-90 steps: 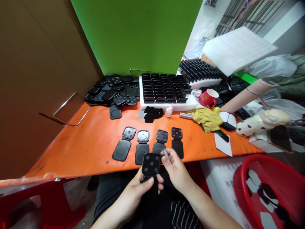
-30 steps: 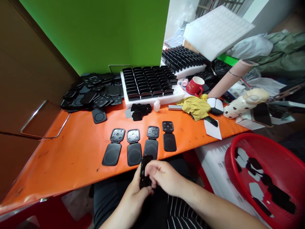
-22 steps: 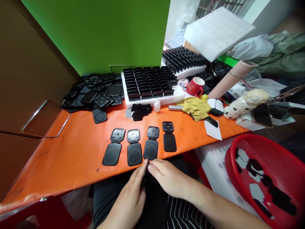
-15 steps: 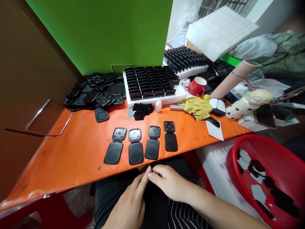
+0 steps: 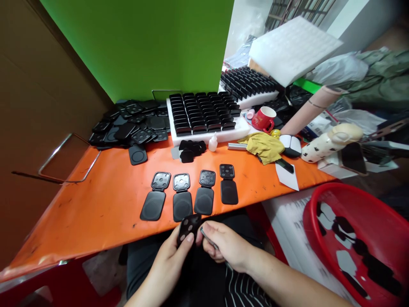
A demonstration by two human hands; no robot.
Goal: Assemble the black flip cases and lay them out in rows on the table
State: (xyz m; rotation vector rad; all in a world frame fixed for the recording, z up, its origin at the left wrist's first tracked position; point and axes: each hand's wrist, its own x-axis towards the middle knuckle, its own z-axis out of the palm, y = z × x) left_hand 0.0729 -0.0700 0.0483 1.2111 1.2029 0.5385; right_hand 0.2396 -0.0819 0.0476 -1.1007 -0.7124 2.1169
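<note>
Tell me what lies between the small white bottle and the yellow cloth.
In the head view, a silvery bar lies there, jutting from the yellow cloth; orange tabletop separates its tip from the white bottle.

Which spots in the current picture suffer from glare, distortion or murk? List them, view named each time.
Head view: pale glare on the upper flap second from left; head view: the red basin looks stretched toward the lower right; head view: upper-right corner dark and soft; head view: the black piece in the left hand partly merges with dark clothing.
</note>
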